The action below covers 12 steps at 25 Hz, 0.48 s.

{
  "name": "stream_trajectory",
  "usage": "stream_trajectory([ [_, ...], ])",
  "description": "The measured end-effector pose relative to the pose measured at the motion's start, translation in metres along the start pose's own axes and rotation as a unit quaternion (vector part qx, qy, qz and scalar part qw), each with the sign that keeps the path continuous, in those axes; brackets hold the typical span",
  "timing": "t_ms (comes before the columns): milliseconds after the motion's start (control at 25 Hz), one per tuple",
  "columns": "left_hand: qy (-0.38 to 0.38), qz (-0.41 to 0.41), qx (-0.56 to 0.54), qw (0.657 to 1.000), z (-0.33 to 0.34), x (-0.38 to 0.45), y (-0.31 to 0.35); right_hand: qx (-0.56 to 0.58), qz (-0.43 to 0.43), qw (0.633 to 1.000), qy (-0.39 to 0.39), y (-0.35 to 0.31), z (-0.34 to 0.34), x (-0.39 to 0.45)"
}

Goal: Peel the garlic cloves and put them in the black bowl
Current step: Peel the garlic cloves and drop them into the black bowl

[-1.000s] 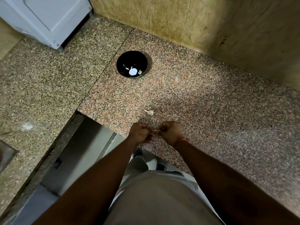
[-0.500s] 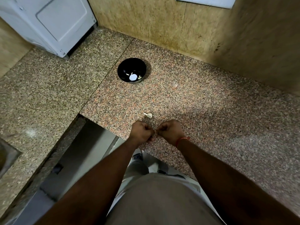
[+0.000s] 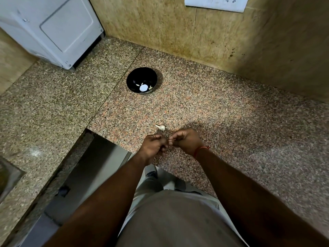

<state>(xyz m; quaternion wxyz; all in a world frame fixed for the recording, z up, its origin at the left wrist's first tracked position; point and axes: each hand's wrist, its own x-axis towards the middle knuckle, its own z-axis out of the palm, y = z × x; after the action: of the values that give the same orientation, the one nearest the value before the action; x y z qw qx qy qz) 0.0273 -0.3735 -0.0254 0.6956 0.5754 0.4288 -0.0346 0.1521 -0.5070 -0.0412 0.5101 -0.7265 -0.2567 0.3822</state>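
The black bowl (image 3: 141, 80) sits on the granite counter (image 3: 222, 122), far from me, with a few pale peeled cloves in its bottom. One unpeeled garlic clove (image 3: 161, 127) lies on the counter just beyond my hands. My left hand (image 3: 154, 145) and my right hand (image 3: 187, 140) are curled close together above the counter's near edge. A thin strip of garlic skin (image 3: 172, 139) stretches between their fingertips, pinched by my right hand. The clove in my left hand is hidden by the fingers.
A white appliance (image 3: 51, 29) stands at the back left. Tiled walls close the counter at the back and right, with a white switch plate (image 3: 216, 3) above. The counter has a cut-out gap (image 3: 99, 168) at my lower left, and a sink edge (image 3: 7, 177) shows at far left.
My hands have drawn slightly apart and a thin strip of skin now shows between them. The view has tilted up, showing more wall.
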Motion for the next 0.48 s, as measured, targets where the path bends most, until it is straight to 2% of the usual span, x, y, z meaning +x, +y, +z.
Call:
stream_trajectory([
  [200,0.018,-0.016,-0.049,0.999,0.001,0.005,0.004,0.160,0.054,0.985,0.021,-0.002,0.000,0.000],
  [400,0.062,-0.003,0.023,0.998,0.005,0.013,0.006,0.283,0.117,0.951,0.038,-0.003,0.005,0.001],
  [480,0.064,0.010,0.062,0.996,0.006,0.016,0.006,0.293,0.133,0.946,0.039,-0.004,0.003,0.000],
])
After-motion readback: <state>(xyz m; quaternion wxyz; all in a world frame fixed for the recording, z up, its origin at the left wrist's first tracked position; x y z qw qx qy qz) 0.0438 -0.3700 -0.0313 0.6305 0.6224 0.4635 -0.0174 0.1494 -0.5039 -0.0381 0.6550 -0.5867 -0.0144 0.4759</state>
